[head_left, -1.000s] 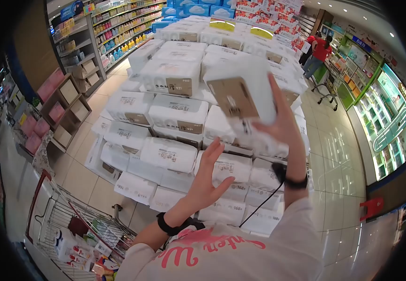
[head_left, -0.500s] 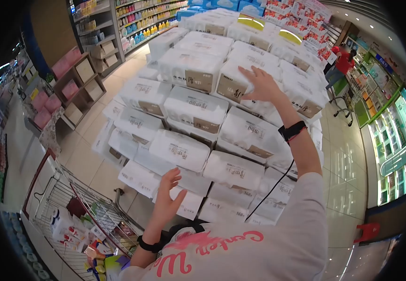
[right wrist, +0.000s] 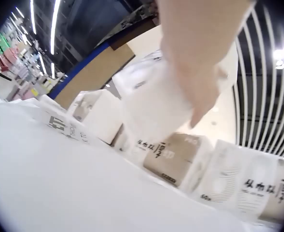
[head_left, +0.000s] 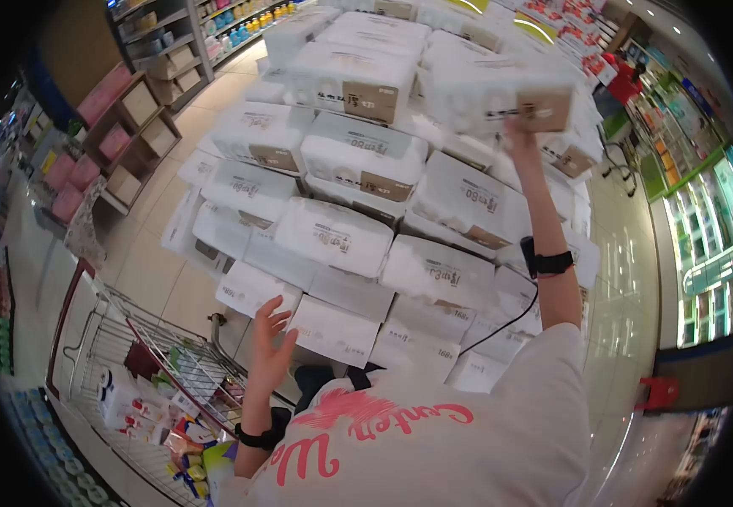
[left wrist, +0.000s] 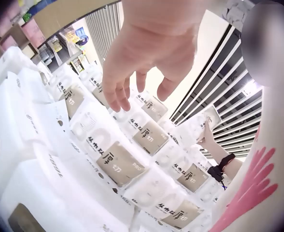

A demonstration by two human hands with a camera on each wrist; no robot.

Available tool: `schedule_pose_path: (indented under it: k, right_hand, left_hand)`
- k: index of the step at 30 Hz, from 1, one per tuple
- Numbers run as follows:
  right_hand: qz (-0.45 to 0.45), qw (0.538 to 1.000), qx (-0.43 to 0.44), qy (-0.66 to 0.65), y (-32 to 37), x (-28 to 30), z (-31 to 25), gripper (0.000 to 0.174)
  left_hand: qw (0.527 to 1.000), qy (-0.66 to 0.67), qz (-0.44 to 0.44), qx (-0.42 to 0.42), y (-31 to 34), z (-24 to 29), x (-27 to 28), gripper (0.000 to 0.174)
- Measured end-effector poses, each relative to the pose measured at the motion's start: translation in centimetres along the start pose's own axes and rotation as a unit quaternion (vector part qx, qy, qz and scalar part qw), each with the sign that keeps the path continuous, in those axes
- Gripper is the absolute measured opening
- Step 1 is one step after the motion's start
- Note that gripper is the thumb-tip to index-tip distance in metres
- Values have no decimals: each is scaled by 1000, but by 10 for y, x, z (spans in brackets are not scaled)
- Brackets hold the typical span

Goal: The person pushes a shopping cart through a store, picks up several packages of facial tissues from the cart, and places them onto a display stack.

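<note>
In the head view my right hand [head_left: 523,142] grips a white soft pack of tissues [head_left: 472,91] with a brown label by its near lower side. The pack is raised over the upper rows of the stack, its label end toward the right. The right wrist view shows the hand [right wrist: 197,89] against the pack's white wrap [right wrist: 154,104], the fingertips partly hidden. My left hand [head_left: 272,351] holds nothing, its fingers loosely bent, near the low front packs [head_left: 337,325]. From the left wrist, that hand [left wrist: 149,63] hangs with fingers spread in front of the stacked packs [left wrist: 117,164].
A shopping cart [head_left: 87,338] with goods in it stands at the lower left. Beyond it are shelves with pink boxes [head_left: 104,93]. A person in red [head_left: 624,84] is at the far right, near lit display cases [head_left: 708,253]. A black cable [head_left: 506,325] trails from my right wrist.
A tilted pack was in the air by my right hand, then the hand was over a pack on the upper row. Now it holds a pack further right. My left hand has dropped toward the lower left.
</note>
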State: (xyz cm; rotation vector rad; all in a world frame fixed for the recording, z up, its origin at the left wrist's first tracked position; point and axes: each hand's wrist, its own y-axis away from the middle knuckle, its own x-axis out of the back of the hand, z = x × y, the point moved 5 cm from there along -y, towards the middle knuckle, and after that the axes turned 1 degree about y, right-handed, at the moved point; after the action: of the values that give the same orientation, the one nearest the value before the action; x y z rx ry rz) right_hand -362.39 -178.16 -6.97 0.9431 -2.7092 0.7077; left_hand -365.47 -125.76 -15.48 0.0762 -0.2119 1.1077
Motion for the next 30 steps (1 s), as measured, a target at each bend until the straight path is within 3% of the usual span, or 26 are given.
schedule_pose_path:
  k: [2, 4, 5, 7, 8, 9, 10, 13, 17, 20, 22, 23, 24, 25, 26, 27, 30]
  right_hand:
    - [-212, 969, -57, 117, 38, 4, -7, 61]
    - [-287, 919, -76, 261, 66, 14, -34, 48]
    - [-277, 921, -70, 265, 74, 16, -41, 48]
    - [-144, 954, 25, 260, 78, 22, -65, 55]
    - [-134, 957, 31, 257, 83, 15, -75, 55]
    - [-47, 925, 195, 324, 90, 4, -106, 63]
    - [40, 856, 350, 378, 100, -9, -131, 73]
    - [-26, 834, 342, 432, 77, -58, -115, 87]
    - [65, 839, 273, 466, 34, -93, -96, 85]
    - [71, 823, 236, 513, 19, -113, -98, 81]
    - [52, 805, 268, 527, 13, -114, -83, 79]
    - [42, 805, 272, 526, 7, -114, -73, 81]
    - [72, 777, 348, 520, 10, -115, -68, 82]
    - [83, 763, 372, 522, 3, -115, -61, 83]
    - [73, 774, 342, 528, 4, -115, -64, 83]
    - [105, 736, 408, 530, -10, -115, -45, 82]
    - [52, 753, 395, 525, -3, -120, -78, 76]
  left_hand:
    - [1000, 27, -4, 3, 1, -5, 12, 52]
    - [999, 51, 5, 11, 1, -17, 23, 49]
    - [998, 57, 3, 0, 1, -21, 25, 49]
    - [998, 59, 2, 29, -1, -34, 31, 49]
    - [997, 65, -6, 28, -3, -36, 31, 48]
    - [998, 61, -5, 17, -7, -33, 32, 48]
    - [998, 62, -18, 26, -9, -31, 30, 47]
    - [997, 72, -35, 22, -15, -26, 26, 46]
    - [996, 77, -37, 5, -24, -27, 28, 46]
    - [997, 75, -10, -2, -24, -27, 40, 47]
    - [997, 68, 30, 3, -12, -32, 60, 50]
    - [995, 78, 58, -22, -7, -48, 71, 51]
    - [991, 81, 102, -40, 3, -32, 81, 51]
    - [992, 60, 114, 6, 14, -27, 96, 49]
    - [986, 64, 151, 18, 27, -21, 112, 48]
    - [973, 126, 190, 32, 43, -24, 129, 47]
    - [884, 223, 409, -32, 105, -65, 192, 43]
